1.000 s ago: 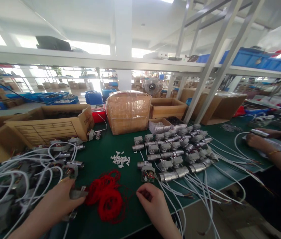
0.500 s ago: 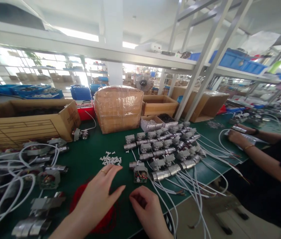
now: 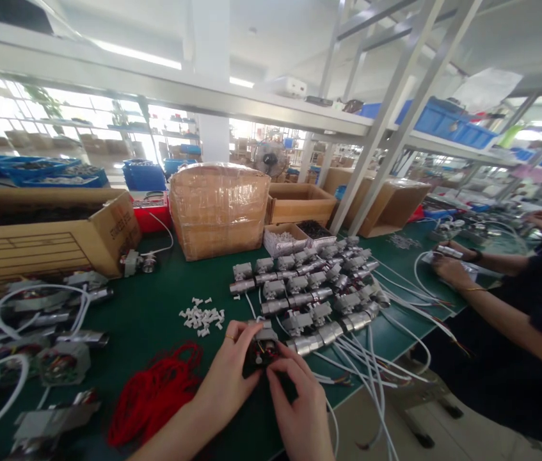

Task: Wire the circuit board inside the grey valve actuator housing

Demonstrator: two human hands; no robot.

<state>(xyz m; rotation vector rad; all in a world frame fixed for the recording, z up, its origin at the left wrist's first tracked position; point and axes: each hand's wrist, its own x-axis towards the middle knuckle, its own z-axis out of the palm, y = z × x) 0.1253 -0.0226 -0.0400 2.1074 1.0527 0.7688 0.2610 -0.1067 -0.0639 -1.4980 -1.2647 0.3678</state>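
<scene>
Left hand (image 3: 226,370) has moved over, clasping a boxy grey unit (image 3: 265,334).

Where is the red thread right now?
Head view, lower left of centre: the red thread lies on the green table, left of the left hand, below the small white pieces.

At 6 o'clock: 2 hands of the person, left hand (image 3: 229,366) and right hand (image 3: 297,394), w/ 1 opened unit (image 3: 265,349). Betw. 7 & 8 o'clock: 1 red bundle (image 3: 153,394) and 1 heap of small white pcs (image 3: 203,317), too crowded for exact no. Betw. 4 & 5: approx. 3 rows of metal units (image 3: 309,291), total not countable. At 9: 1 printed carton (image 3: 114,230); nearer centre, 1 wrapped carton (image 3: 217,214). Toward 3: 2 small boxes (image 3: 284,248), 1 sideways carton (image 3: 407,187); farther, 2 co-worker's hands (image 3: 452,272). At 12: 1 fan (image 3: 269,159).
</scene>
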